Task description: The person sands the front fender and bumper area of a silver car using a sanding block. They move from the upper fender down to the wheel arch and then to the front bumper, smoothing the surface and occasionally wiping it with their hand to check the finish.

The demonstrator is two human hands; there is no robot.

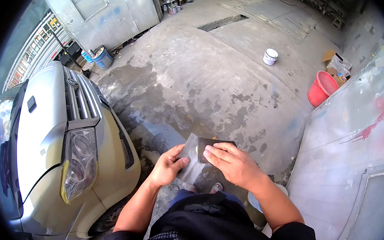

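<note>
In front of my body, my left hand (166,167) pinches a thin, light grey, partly see-through sheet (190,168) between thumb and fingers. My right hand (236,165) is closed on a dark rectangular sheet (204,145) that looks like sandpaper, its fingers laid across the top. The dark sheet overlaps the right edge of the grey one. To the left stands a silver and beige car (46,112), apart from both hands. Yellow tape or a yellow edge runs along its headlight (81,163).
A bucket (254,202) is partly hidden behind my right forearm. Along the right wall are a red bucket (318,92) and a cardboard box (336,66). A white tub (270,57) stands on the floor, blue buckets (101,58) beyond the car. Water wets the concrete (154,128).
</note>
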